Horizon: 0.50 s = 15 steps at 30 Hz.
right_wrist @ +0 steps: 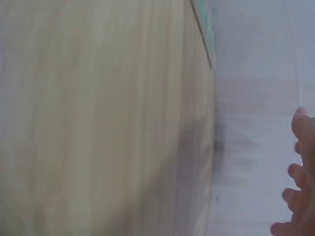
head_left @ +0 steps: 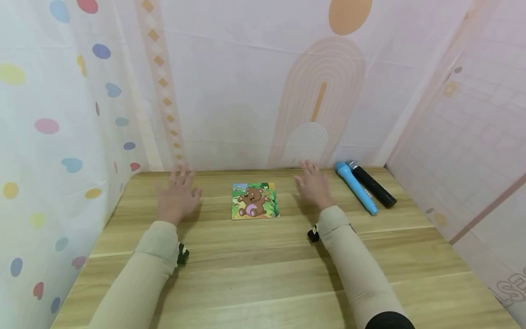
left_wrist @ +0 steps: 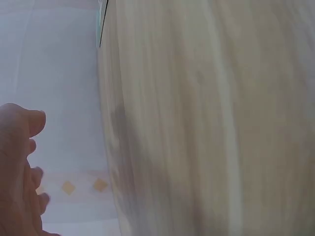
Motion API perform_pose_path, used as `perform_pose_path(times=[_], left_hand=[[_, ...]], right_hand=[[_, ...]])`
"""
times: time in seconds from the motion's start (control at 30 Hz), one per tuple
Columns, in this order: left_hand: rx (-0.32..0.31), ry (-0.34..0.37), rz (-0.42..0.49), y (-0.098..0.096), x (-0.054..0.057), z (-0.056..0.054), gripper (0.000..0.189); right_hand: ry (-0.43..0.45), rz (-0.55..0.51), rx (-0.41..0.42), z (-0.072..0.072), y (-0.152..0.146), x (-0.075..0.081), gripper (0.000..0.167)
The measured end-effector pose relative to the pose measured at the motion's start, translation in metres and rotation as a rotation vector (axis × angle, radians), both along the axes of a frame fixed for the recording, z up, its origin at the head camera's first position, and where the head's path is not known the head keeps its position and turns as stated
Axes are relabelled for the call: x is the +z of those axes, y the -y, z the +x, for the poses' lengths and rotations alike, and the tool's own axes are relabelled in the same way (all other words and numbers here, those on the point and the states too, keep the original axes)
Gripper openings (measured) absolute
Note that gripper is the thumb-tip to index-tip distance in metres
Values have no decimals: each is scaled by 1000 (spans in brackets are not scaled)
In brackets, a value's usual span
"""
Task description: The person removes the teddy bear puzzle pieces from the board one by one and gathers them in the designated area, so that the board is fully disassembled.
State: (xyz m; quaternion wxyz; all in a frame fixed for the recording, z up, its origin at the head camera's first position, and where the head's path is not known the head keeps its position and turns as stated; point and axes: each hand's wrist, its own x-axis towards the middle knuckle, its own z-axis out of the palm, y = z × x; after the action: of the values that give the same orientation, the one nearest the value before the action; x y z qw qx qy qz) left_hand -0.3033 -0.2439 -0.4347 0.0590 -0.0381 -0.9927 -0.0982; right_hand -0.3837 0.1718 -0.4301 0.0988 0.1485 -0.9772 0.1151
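A square picture board (head_left: 255, 201) with a brown cartoon bear on a green scene lies flat on the wooden table, between the two hands. To its left, my left hand (head_left: 179, 195) hovers with fingers spread, holding nothing. My right hand (head_left: 314, 185) is on the board's other side, its fingers extended and apart, also without anything in it. Both hands stay clear of the board. In the left wrist view, only the thumb side of the left hand (left_wrist: 19, 167) shows at the edge. The right wrist view catches part of the right hand (right_wrist: 301, 177).
Toward the back right of the table (head_left: 246, 283) lie a blue microphone (head_left: 356, 188) and a black microphone (head_left: 373, 185), side by side. A patterned cloth (head_left: 230, 91) hangs along the table's back edge, with more cloth at both sides.
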Motion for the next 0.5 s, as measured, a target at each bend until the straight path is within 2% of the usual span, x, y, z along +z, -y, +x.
perform_pose_path(times=[0.07, 0.23, 0.37, 0.5], left_hand=[[-8, 7, 13, -3, 1, 0, 70], [-38, 28, 51, -13, -1, 0, 64], [-96, 30, 98, -22, -6, -2, 56], [-151, 24, 120, -34, -9, -6, 48]], right_hand=[[44, -52, 81, 0, 6, -2, 59], [231, -199, 283, 2, 23, -8, 52], [316, -252, 325, 1, 35, -13, 51], [356, -273, 316, -1, 44, -17, 52]])
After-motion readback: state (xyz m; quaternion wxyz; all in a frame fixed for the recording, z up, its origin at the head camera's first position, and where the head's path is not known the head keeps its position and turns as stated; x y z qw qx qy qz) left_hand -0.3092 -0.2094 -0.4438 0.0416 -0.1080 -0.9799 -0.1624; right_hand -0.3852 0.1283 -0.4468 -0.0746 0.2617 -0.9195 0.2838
